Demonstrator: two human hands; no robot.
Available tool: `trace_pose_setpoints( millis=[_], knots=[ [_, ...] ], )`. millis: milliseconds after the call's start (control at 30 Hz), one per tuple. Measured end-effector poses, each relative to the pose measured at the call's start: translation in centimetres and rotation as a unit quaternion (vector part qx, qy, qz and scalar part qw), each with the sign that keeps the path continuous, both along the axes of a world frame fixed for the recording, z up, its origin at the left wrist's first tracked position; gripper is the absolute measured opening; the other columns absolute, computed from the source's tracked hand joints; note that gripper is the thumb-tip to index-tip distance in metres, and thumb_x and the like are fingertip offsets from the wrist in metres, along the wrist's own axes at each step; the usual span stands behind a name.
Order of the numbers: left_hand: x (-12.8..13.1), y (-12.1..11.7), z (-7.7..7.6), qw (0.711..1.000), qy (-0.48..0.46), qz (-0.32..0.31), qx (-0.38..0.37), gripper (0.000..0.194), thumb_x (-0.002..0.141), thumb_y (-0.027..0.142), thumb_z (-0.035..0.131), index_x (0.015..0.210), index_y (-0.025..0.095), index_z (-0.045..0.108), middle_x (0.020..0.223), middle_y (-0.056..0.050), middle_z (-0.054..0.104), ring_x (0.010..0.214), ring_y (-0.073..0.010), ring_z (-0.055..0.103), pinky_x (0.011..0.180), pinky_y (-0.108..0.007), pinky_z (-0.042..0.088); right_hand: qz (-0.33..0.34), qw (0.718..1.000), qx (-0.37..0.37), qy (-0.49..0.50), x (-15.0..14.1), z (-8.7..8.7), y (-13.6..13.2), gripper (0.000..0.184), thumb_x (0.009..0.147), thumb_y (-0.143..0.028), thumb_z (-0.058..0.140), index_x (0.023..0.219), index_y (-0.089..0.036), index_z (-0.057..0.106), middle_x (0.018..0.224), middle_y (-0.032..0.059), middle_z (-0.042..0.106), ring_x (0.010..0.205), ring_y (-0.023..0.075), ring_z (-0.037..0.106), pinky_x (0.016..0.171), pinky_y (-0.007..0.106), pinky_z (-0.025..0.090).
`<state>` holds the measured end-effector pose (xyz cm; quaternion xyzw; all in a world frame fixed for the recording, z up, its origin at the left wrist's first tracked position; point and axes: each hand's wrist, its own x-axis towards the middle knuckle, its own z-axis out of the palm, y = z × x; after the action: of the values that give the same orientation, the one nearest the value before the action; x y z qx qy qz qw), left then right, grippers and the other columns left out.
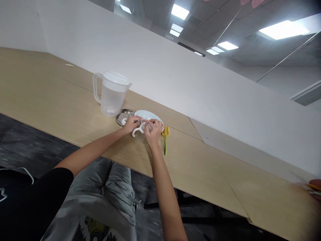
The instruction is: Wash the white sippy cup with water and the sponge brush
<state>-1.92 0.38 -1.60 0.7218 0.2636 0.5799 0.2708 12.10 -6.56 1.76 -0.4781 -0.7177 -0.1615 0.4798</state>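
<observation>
Both hands meet over the table around a small white piece with a curved handle (136, 131). It has a clear, rounded part; its exact kind does not show. My left hand (132, 124) pinches it from the left, fingers closed. From the right, my right hand (153, 130) grips the same piece with thumb and fingers closed, hiding some of it. Just behind the hands is a white plate (147, 114). A round metal tray (120, 117) lies beside my left hand, with a small white item (124, 121) in it. By my right hand lies a yellow sponge brush with a green handle (165, 135).
A clear plastic pitcher (113, 95) with a lid stands at the back left, near the white partition (160, 77). A small pale flat piece (69, 65) lies farther left on the wooden table (50, 97). Something reddish (315, 185) is blurred at the right edge.
</observation>
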Motion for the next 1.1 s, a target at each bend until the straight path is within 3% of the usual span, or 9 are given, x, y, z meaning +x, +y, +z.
trace_pose_setpoints(
  millis=[200, 400, 633, 767, 1100],
  knots=[
    [0.0, -0.1, 0.1, 1.000, -0.001, 0.002, -0.012, 0.031, 0.083, 0.045, 0.059, 0.086, 0.018, 0.074, 0.095, -0.007, 0.071, 0.091, -0.0200, 0.063, 0.086, -0.033, 0.048, 0.005, 0.999, -0.025, 0.034, 0.2, -0.2, 0.7, 0.023, 0.083, -0.022, 0.051, 0.089, -0.025, 0.073, 0.090, 0.0031, 0.060, 0.089, 0.0182, 0.051, 0.086, 0.036, 0.034],
    [0.1, -0.1, 0.2, 1.000, 0.009, 0.015, -0.013, 0.030, 0.083, 0.044, 0.059, 0.083, 0.018, 0.075, 0.095, -0.007, 0.072, 0.090, -0.0203, 0.063, 0.085, -0.033, 0.048, 0.080, 0.987, -0.047, 0.128, 0.5, 0.1, 1.1, 0.023, 0.089, -0.029, 0.048, 0.091, -0.022, 0.071, 0.083, 0.0016, 0.066, 0.081, 0.0157, 0.057, 0.081, 0.031, 0.040],
    [0.1, -0.1, 0.3, 1.000, 0.010, 0.006, -0.008, 0.028, 0.082, 0.043, 0.061, 0.082, 0.018, 0.075, 0.094, -0.008, 0.072, 0.091, -0.0204, 0.064, 0.087, -0.034, 0.048, 0.077, 0.984, -0.057, 0.148, 0.3, 0.4, 0.8, 0.016, 0.082, -0.027, 0.058, 0.078, -0.021, 0.072, 0.074, 0.0010, 0.066, 0.075, 0.0153, 0.057, 0.076, 0.030, 0.041],
    [0.0, 0.0, 0.2, 1.000, 0.006, 0.005, -0.012, 0.027, 0.082, 0.042, 0.062, 0.083, 0.019, 0.075, 0.096, -0.008, 0.072, 0.092, -0.0202, 0.064, 0.088, -0.034, 0.049, 0.089, 0.980, -0.073, 0.164, 0.3, 0.4, 0.8, 0.018, 0.082, -0.027, 0.056, 0.076, -0.020, 0.072, 0.072, 0.0007, 0.066, 0.073, 0.0149, 0.058, 0.075, 0.029, 0.041],
    [0.2, 0.2, 0.1, 0.999, -0.024, 0.002, -0.029, 0.031, 0.073, 0.048, 0.070, 0.080, 0.018, 0.076, 0.092, -0.009, 0.072, 0.089, -0.0209, 0.065, 0.087, -0.036, 0.050, 0.045, 0.982, -0.101, 0.153, 0.0, 0.9, 0.2, 0.024, 0.080, -0.036, 0.057, 0.076, -0.019, 0.073, 0.069, 0.0010, 0.064, 0.065, 0.0137, 0.053, 0.070, 0.028, 0.039]
  ],
)
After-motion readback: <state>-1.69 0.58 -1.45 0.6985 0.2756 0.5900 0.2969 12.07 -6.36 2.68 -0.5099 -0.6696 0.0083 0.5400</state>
